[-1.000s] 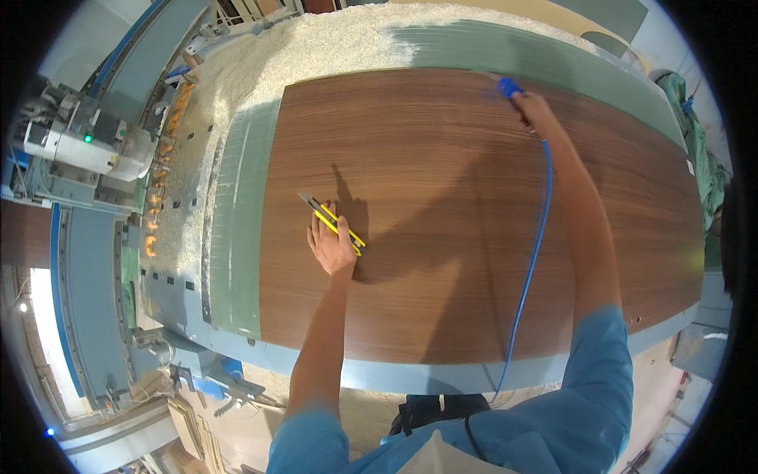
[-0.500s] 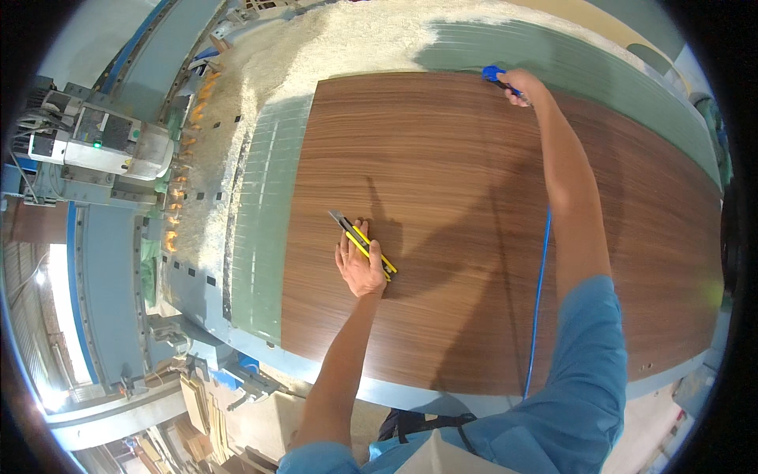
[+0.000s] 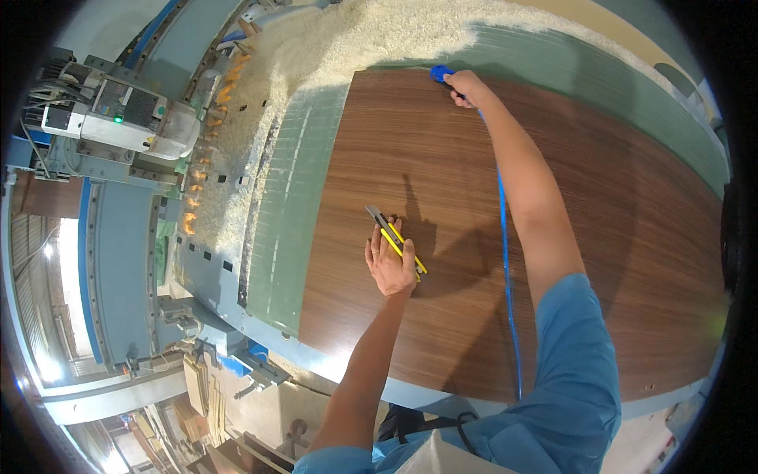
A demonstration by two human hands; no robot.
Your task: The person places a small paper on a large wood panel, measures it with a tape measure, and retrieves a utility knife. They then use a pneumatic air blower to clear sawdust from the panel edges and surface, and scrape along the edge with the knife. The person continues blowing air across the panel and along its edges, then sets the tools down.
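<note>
A large brown wood-grain panel [image 3: 442, 158] lies flat in front of me. My left hand [image 3: 392, 265] rests on its left half, fingers stretched along the surface, with a yellow and black utility knife [image 3: 404, 251] held under the thumb. The knife's blade end points up and to the left. At the panel's far edge, my right hand [image 3: 467, 88] is closed around a small blue tool [image 3: 440, 73], its exact kind partly hidden by my fingers. A thin blue hose [image 3: 506, 261] runs from beneath my right hand across the panel toward my body.
Green machine bed [image 3: 292, 197] borders the panel at left and back, with pale wood chips [image 3: 316, 47] heaped beyond it. A white and grey machine head [image 3: 122, 114] stands at the left, beside a blue-grey gantry beam [image 3: 126, 268]. Wood offcuts [image 3: 197, 387] stand low at left.
Along the far edge, my right hand has shifted left with the blue tool, and the hose has followed. My left hand keeps the knife on the panel. The whole view has moved slightly.
</note>
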